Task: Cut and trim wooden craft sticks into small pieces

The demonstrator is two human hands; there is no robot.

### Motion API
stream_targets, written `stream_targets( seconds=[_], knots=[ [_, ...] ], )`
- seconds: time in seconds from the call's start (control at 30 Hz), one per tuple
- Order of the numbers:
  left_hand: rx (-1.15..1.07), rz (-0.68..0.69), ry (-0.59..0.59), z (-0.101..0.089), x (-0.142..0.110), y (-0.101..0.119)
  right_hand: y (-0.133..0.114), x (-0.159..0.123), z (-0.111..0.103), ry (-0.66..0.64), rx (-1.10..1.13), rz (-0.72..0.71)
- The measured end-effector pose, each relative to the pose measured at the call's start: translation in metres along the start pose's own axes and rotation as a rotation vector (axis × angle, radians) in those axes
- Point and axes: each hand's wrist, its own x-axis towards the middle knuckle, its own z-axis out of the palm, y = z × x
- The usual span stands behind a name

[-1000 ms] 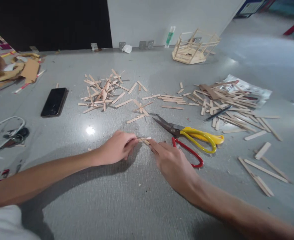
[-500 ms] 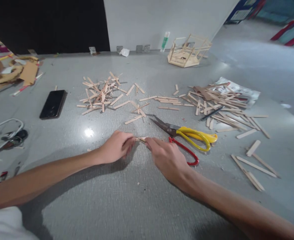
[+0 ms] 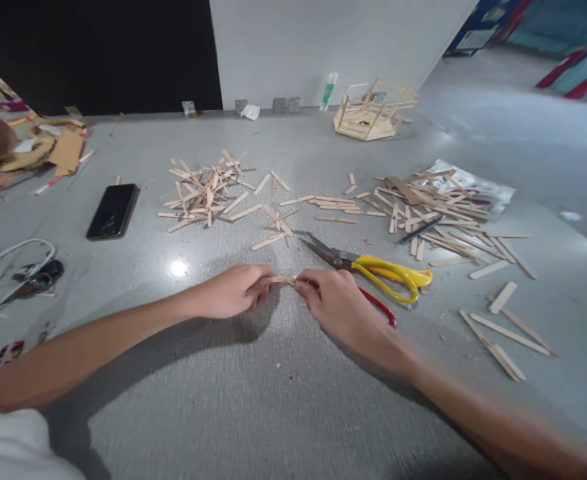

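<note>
Between my two hands is a thin wooden craft stick point(image 3: 284, 280), splintered along its middle. My left hand point(image 3: 243, 288) pinches its left end, fingers closed. The right end sits in the closed fingers of my right hand point(image 3: 336, 297). The ends themselves are hidden by my fingertips. Just beyond my right hand lie scissors point(image 3: 340, 257) with one yellow and one red handle, their blades toward the far left. A yellow-handled tool point(image 3: 420, 275), probably a cutter, lies partly under the yellow loop.
A pile of broken sticks point(image 3: 210, 190) lies ahead, with more craft sticks point(image 3: 438, 207) and a pen point(image 3: 423, 229) at right. A phone point(image 3: 113, 211) and cable point(image 3: 33, 267) are at left. A stick frame point(image 3: 370, 120) and glue tube point(image 3: 328, 92) stand at the back.
My right hand has shifted slightly right and rolled, and the gap between my hands has widened. More of the craft stick shows, with its splintered middle visible. Both hands still grip it.
</note>
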Motion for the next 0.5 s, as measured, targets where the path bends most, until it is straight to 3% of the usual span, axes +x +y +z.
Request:
stream_targets(
  seconds=[0.13, 0.27, 0.5],
  knots=[
    [0.021, -0.046, 0.06, -0.006, 0.001, 0.0, 0.0, 0.001, -0.002, -0.038, 0.127, 0.047],
    [-0.014, -0.072, 0.128, 0.004, 0.001, -0.001, -0.002, 0.001, -0.001, -0.067, 0.169, 0.096],
    [-0.073, -0.052, 0.151, 0.01, 0.002, -0.003, 0.002, -0.005, 0.013, 0.064, -0.195, -0.02]
  ],
)
